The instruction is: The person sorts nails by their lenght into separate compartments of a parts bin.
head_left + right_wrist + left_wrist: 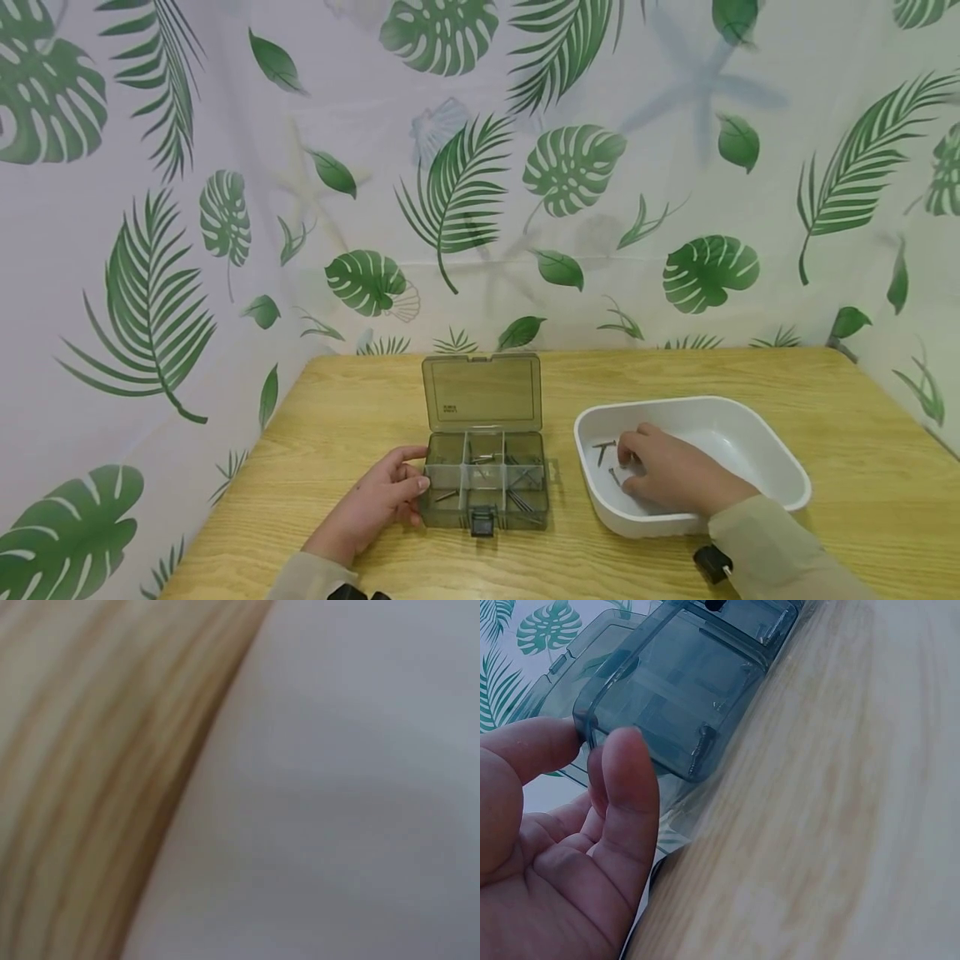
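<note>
In the head view a smoky clear compartment box stands on the table with its lid raised at the back. Screws lie in several of its compartments. My left hand grips the box's left side, thumb at the front edge; the left wrist view shows its fingers at the box corner. To the right, my right hand reaches down into a white tub, fingers bent toward the tub's floor beside a few loose screws. I cannot tell whether its fingertips hold one.
The wooden table ends at a leaf-printed cloth behind and at the left. A latch is on the box's front. The right wrist view is blurred, with the white tub wall filling much of it.
</note>
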A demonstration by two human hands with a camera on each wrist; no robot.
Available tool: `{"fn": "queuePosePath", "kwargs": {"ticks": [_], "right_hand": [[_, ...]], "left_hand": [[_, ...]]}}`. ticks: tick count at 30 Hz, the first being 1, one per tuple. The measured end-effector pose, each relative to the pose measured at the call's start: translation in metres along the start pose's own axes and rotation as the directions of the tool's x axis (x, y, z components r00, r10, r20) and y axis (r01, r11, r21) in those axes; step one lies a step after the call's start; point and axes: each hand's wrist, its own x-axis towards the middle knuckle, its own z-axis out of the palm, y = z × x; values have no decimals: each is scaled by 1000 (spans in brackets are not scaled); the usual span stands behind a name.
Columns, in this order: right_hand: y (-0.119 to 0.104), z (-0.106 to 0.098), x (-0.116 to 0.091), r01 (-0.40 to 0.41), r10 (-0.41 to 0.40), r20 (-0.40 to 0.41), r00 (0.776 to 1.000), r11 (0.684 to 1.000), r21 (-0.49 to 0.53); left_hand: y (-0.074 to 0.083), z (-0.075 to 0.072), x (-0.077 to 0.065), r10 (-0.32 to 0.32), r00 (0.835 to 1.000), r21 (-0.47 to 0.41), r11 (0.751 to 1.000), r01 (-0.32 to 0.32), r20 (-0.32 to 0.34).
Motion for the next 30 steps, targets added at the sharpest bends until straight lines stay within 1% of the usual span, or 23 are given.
{"fn": "queuePosePath", "kwargs": {"ticks": [3,10,12,15,23,27,30], "right_hand": [[-1,1,0,7,-7,15,1000,1000,15],[-1,3,2,93,-96,46,994,994,52],[0,3,3,102,-105,52,993,993,58],[2,3,5,86,-90,61,994,994,68],[2,2,3,4,-7,46,999,998,57],[1,0,1,-6,4,41,999,999,52],[1,0,0,3,-4,35,999,999,40]], "left_hand": [[-1,1,-1,-1,1000,0,1000,1,-2],[-1,1,0,0,1000,9,1000,0,-11],[-1,0,0,-2,1000,11,1000,2,-11],[-1,0,0,-2,1000,11,1000,2,-10],[0,3,-1,-7,1000,2,1000,7,-13],[1,2,-1,-8,1000,4,1000,8,-12],[1,1,-1,-5,1000,6,1000,5,-8]]}}
